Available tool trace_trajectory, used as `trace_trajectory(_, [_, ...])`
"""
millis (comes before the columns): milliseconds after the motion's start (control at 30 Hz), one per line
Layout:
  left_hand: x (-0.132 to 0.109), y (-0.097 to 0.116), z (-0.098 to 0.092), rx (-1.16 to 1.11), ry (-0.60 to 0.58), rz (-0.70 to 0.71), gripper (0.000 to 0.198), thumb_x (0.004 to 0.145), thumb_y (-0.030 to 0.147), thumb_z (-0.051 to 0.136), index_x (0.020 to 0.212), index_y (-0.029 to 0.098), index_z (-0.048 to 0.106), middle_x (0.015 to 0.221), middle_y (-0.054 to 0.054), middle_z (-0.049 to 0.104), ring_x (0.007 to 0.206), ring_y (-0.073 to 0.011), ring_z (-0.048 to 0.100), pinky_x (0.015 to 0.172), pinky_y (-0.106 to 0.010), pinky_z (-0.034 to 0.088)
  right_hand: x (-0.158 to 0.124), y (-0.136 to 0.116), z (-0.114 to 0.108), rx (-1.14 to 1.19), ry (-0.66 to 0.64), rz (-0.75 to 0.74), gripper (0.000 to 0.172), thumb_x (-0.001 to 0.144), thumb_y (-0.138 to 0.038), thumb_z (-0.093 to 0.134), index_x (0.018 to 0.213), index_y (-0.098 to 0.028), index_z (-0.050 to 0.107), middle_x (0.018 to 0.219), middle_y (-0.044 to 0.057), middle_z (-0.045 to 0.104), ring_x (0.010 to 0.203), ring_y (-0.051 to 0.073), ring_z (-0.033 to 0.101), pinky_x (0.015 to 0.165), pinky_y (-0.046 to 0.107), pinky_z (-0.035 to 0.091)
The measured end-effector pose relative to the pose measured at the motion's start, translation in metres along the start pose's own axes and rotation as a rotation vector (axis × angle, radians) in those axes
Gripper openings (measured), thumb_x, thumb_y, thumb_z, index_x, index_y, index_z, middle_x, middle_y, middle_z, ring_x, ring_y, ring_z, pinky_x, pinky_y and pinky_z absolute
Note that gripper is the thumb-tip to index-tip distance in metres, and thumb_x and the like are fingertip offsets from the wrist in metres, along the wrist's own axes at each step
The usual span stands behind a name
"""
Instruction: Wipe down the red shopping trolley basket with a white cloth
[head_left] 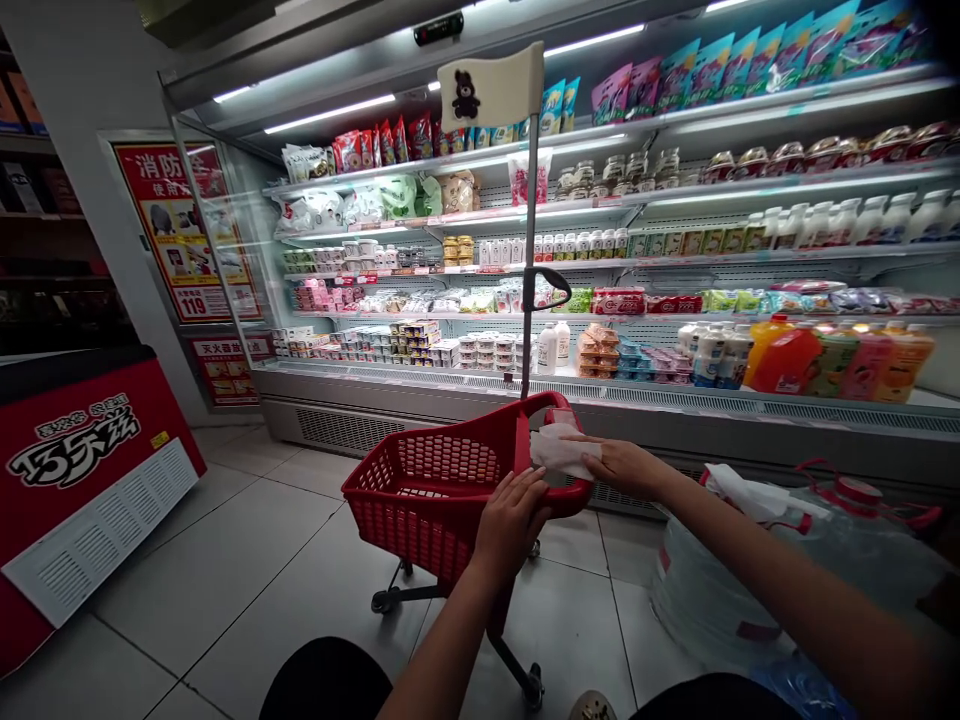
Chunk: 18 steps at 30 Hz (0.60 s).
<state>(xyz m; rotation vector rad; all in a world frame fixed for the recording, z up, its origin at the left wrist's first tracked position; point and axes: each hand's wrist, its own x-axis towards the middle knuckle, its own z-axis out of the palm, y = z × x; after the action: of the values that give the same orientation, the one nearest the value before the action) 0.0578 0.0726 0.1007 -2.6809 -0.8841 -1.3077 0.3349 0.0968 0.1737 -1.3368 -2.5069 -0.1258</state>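
A small red plastic shopping cart (416, 510) stands in front of me, with a basket of pierced walls and dark legs on casters. My left hand (510, 520) rests over the near rim of the basket close to the handle end, fingers bent onto the edge. In my right hand (619, 465) is a white wipe (559, 450), pressed against the red handle (577, 495) at the cart's right end. Its fingertips are partly hidden by the wipe. From the cart rises a grey pole (531, 220) bearing a cream flag (491, 88) with a bear on it.
A long refrigerated display (465, 375) full of packaged goods runs behind the cart. Large clear water jugs (697, 590) stand at right, with a white cloth or wipe (757, 495) lying on top. A red chest freezer (97, 490) is at left. Tiled floor (247, 560) lies between.
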Motion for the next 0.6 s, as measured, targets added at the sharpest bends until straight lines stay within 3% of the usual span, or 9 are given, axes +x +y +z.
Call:
trace_trajectory(133, [-0.001,0.001,0.001,-0.028,0.047,0.014,0.033,0.103,0.025,0.058,0.136,0.028,0.059,0.145,-0.002,0.066,0.139,-0.0213,0.059,0.123,-0.047,0.044,-0.013,-0.004,-0.018,-0.003,-0.005,0.024,0.052,0.105,-0.038,0.034,0.147,-0.024,0.061,0.152,0.006,0.060,0.136,0.027,0.061,0.116,0.044,0.048])
trace_trajectory(333, [0.000,0.008,0.000,-0.026,0.052,-0.002,0.035,0.103,0.023,0.056,0.138,0.028,0.058,0.144,-0.003,0.067,0.137,-0.0226,0.061,0.121,-0.048,0.047,0.022,0.008,-0.018,-0.027,-0.090,-0.089,0.050,0.103,-0.036,0.035,0.129,-0.023,0.075,0.149,0.002,0.063,0.146,0.024,0.051,0.126,0.040,0.036])
trace_trajectory(467, [0.001,0.010,0.001,-0.005,0.048,-0.033,0.034,0.103,0.024,0.055,0.137,0.028,0.059,0.145,-0.003,0.066,0.138,-0.0228,0.060,0.121,-0.048,0.047,0.035,0.021,-0.005,0.033,-0.058,-0.100,0.052,0.104,-0.036,0.036,0.150,-0.027,0.059,0.158,-0.002,0.053,0.149,0.022,0.047,0.126,0.040,0.036])
trace_trajectory(600, [0.002,0.009,0.001,-0.007,0.049,-0.034,0.034,0.103,0.023,0.055,0.136,0.028,0.059,0.145,-0.004,0.066,0.137,-0.0230,0.060,0.121,-0.048,0.047,0.033,0.023,0.005,0.075,-0.048,-0.065,0.056,0.104,-0.035,0.036,0.158,-0.027,0.048,0.164,0.000,0.046,0.151,0.022,0.043,0.127,0.040,0.033])
